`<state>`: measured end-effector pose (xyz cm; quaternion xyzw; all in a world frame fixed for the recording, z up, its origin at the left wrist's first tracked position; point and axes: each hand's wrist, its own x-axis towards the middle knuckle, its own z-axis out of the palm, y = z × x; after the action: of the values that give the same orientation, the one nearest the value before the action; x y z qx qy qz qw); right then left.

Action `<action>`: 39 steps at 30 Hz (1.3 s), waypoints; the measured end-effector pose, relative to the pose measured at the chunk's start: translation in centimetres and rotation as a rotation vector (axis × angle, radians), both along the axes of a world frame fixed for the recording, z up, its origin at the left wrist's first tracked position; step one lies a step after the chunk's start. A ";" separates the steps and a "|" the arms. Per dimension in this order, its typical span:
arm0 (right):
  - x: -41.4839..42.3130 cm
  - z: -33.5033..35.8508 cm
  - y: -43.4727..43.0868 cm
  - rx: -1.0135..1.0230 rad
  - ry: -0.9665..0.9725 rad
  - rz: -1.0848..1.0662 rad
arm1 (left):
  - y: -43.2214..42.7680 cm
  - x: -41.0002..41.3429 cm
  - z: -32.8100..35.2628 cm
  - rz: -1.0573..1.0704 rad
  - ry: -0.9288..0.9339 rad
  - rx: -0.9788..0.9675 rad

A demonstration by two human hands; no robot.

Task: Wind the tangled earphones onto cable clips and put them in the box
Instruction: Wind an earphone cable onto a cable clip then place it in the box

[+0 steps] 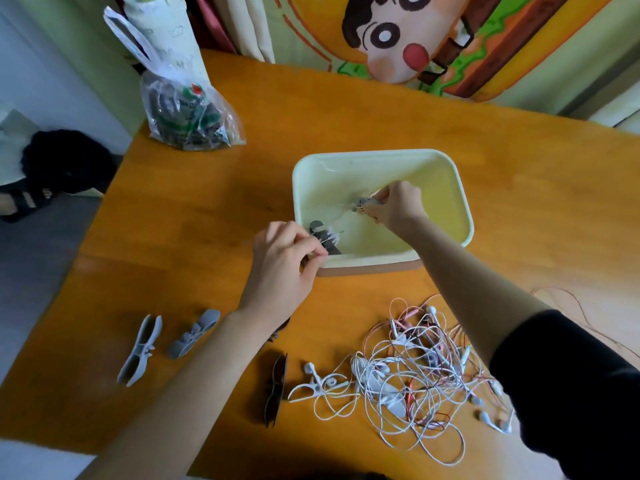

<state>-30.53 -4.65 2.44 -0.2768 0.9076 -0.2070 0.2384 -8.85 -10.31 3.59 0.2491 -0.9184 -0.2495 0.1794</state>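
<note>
The placing step is in hand: a dark clip (325, 239) wound with white cable is pinched by the curled fingers of the left hand (284, 263) over the near-left rim of the box (381, 153), while a second wound bundle (363, 203) is gripped by the curled fingers of the right hand (396, 206) low inside it. Next, it is judged, both are to be released onto the box floor. Then a strand must be freed from the tangled earphones (415, 370) lying near the box and wound on one of the spare clips (140, 348) — much is left undone.
</note>
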 end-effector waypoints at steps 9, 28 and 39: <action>0.7 -0.2 -0.2 0.341 -0.091 0.112 | 0.0 -0.2 0.1 0.002 -0.011 0.008; 4.8 6.5 7.3 -0.360 0.201 0.186 | 1.9 -2.0 6.4 0.054 0.074 0.137; 8.4 9.8 12.1 -0.512 0.229 0.352 | 4.0 -0.7 9.0 0.074 0.207 0.231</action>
<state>-22.10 7.50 12.22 -0.5015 0.7854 -0.3515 0.0898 -9.54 -6.26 12.60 0.2748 -0.8505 -0.3710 0.2522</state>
